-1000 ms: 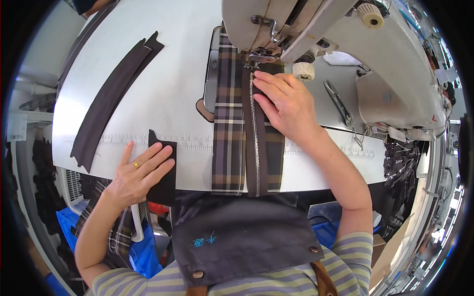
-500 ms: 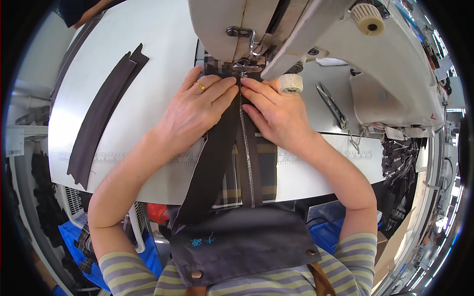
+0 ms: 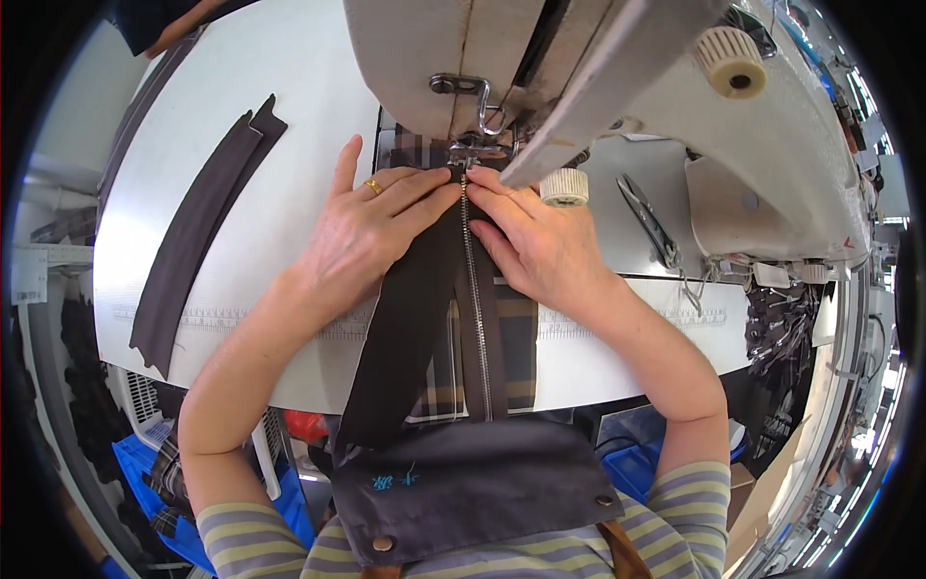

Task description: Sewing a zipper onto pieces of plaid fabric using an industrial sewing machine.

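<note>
- Presses left hand (image 3: 371, 227) down on a black fabric strip (image 3: 397, 338), index and middle fingers lying together just near of the presser foot (image 3: 467, 159), little finger raised apart; cannot tell whether pinching, with thumb hidden.
- Lays right hand (image 3: 548, 236) opposite, fingers stretched toward the presser foot and thumb spread away from them, with fingertips just right of a metal-toothed zipper (image 3: 478, 318).
- Has the zipper between both hands, running from the presser foot toward the near edge of the white desk (image 3: 309, 87), with brown tape along the teeth.
- Has the black strip slanting near and left, across the left part of plaid fabric (image 3: 521, 347), past the desk edge to the dark apron (image 3: 482, 473).
- Has the plaid fabric under the zipper, showing on both sides at the near end.
- Faces the pale sewing machine (image 3: 405, 58) on the far side, with ribbed knobs (image 3: 731, 63) to the right.
- Has scissors (image 3: 648, 222) lying to the right, apart from right hand.
- Has a folded dark strip (image 3: 198, 241) to the left, well apart from left hand, and a ruler scale (image 3: 241, 320) across the near part of the desk.
- Shares the far left with another person's arm (image 3: 178, 29).
</note>
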Available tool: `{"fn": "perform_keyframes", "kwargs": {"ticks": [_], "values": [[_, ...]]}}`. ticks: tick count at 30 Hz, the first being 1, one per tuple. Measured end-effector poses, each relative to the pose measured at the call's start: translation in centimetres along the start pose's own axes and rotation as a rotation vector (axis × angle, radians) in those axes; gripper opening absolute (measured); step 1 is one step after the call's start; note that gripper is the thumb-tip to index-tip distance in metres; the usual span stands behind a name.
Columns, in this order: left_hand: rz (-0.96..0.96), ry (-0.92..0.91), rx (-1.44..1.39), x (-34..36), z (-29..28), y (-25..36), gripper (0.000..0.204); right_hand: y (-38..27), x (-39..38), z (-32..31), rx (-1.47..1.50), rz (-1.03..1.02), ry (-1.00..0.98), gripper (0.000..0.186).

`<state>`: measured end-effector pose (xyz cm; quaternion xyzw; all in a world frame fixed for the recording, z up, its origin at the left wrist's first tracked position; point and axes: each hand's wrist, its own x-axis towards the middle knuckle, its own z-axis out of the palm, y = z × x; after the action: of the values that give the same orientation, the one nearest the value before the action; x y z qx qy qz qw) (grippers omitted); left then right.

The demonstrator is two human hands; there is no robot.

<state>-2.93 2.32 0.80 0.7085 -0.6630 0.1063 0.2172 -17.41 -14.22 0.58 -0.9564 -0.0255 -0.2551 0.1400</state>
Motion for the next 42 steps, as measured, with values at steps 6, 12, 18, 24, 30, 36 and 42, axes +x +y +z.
{"fn": "perform_keyframes", "kwargs": {"ticks": [6,12,18,24,30,36,42], "values": [[-0.009,0.014,-0.033,-0.3,0.4,-0.3,0.038,-0.1,0.0,-0.1,0.000,-0.003,-0.006,0.022],[-0.028,0.026,-0.064,-0.1,0.4,-0.2,0.037,0.0,-0.1,-0.1,-0.014,-0.007,-0.001,0.024],[-0.015,0.012,-0.003,0.1,0.3,-0.4,0.038,-0.1,0.0,-0.1,0.007,0.003,0.011,0.026],[-0.019,0.003,-0.028,0.2,0.1,-0.2,0.037,-0.2,0.1,-0.4,0.013,0.000,0.017,0.029],[-0.031,-0.040,-0.071,-0.1,-0.1,-0.5,0.044,-0.2,0.0,0.0,0.016,0.004,0.009,0.029],[-0.011,-0.188,-0.057,0.0,-1.5,0.5,0.066,0.3,-0.2,-0.2,0.039,-0.003,-0.007,0.033],[-0.076,-0.207,-0.020,-0.2,-1.4,1.1,0.066,0.3,0.0,-0.4,-0.019,0.044,-0.066,0.041]]}}
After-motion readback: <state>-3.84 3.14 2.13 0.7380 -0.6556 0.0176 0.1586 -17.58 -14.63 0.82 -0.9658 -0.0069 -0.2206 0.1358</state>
